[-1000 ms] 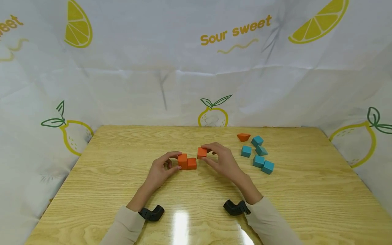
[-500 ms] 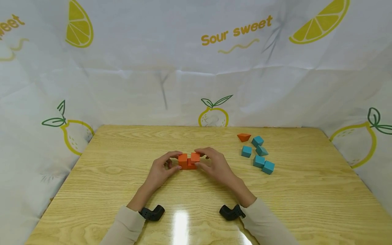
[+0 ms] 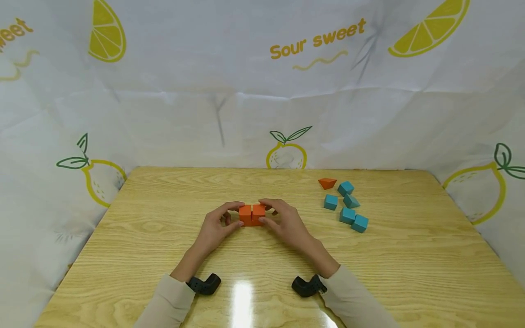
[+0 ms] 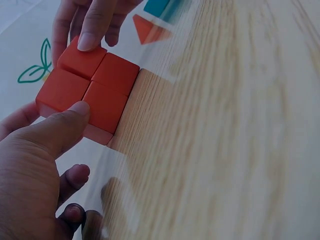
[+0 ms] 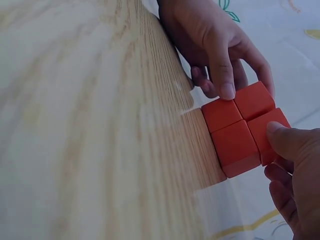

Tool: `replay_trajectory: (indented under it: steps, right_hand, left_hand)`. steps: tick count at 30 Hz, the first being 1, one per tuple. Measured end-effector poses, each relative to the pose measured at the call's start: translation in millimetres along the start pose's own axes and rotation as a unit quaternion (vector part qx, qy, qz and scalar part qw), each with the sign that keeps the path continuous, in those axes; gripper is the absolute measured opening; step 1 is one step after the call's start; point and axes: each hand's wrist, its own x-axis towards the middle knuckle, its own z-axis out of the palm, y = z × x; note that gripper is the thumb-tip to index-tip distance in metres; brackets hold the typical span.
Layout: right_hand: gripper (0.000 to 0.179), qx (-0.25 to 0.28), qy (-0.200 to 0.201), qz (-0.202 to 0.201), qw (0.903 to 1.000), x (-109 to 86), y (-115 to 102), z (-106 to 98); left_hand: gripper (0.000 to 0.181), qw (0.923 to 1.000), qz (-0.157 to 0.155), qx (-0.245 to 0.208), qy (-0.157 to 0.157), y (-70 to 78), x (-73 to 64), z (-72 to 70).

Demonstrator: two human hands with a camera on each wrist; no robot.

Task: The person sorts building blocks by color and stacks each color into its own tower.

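Orange wooden cube blocks stand in two layers at the middle of the table, two side by side above two others. My left hand (image 3: 215, 226) pinches the left column, its thumb across the joint between the upper left block (image 4: 62, 90) and the lower left block (image 4: 105, 106). With thumb and fingers, my right hand (image 3: 289, 224) holds the upper right block (image 5: 267, 137), which sits over the lower right block (image 5: 236, 149). A thin gap shows between the two upper blocks in the head view.
Several blue cube blocks (image 3: 347, 215) lie loose on the right of the wooden table (image 3: 410, 255), with a blue triangular block (image 3: 351, 201) among them. Behind them is an orange triangular block (image 3: 327, 183). A white lemon-print cloth (image 3: 184, 127) hangs along the back edge.
My right hand has brought its orange block leftward and down onto the lower right block, beside the upper left one. My left hand has stayed at the left column.
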Motion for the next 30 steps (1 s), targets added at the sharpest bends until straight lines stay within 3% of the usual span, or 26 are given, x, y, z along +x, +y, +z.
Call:
replay_trajectory:
  steps: [15, 22, 30]
  right_hand:
    - [0.043, -0.001, 0.017, -0.009, 0.9998, -0.9, 2.3, 7.9]
    - [0.044, -0.004, 0.021, -0.011, 0.9997, -0.4, 2.1, 7.8]
    - [0.045, -0.002, 0.022, -0.014, 0.9997, -0.9, 1.3, 8.2]
  left_hand:
    - [0.047, 0.9999, -0.006, 0.007, 0.004, 0.0, -0.1, 1.1]
    - [0.051, 0.9999, -0.008, 0.003, 0.006, -42.0, 1.0, 10.2]
    - [0.049, 1.0, 0.008, 0.002, 0.0, -43.6, 0.3, 8.1]
